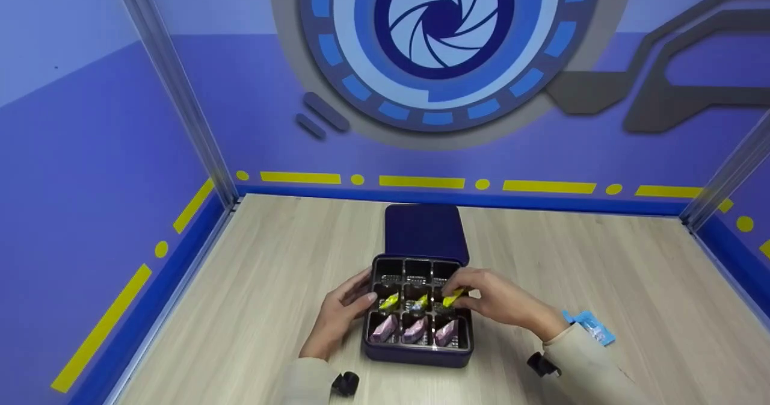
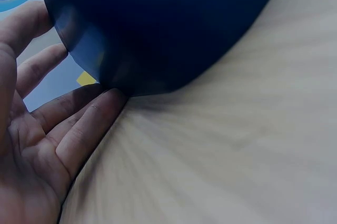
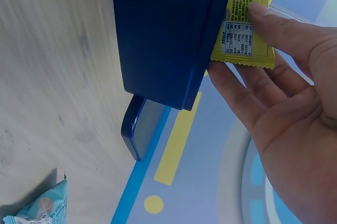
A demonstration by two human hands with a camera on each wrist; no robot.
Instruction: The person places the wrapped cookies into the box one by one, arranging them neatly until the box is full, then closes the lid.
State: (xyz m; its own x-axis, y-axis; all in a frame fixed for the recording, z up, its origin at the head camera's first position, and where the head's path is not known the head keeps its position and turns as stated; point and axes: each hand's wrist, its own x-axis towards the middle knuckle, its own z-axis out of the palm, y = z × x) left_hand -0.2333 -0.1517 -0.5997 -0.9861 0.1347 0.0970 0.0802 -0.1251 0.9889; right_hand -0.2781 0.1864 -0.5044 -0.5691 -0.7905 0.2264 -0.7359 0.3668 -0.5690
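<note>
A dark blue box (image 1: 415,357) with a divided tray stands on the table. Pink wrapped packets (image 1: 414,331) fill the front row of compartments, one in each. Yellow packets (image 1: 390,301) lie in the left and middle compartments of the middle row. My right hand (image 1: 502,299) pinches another yellow packet (image 3: 242,39) between thumb and fingers over that row's right compartment. Fairly straight fingers of my left hand (image 1: 343,315) touch the box's left side, its thumb by the rim. In the left wrist view, these fingers (image 2: 92,124) rest against the dark wall.
Behind the box lies its dark blue lid (image 1: 424,230). A light blue packet (image 1: 592,328) is on the wooden table (image 1: 289,260), just beyond my right forearm. Blue printed panels (image 1: 240,110) enclose the back and sides.
</note>
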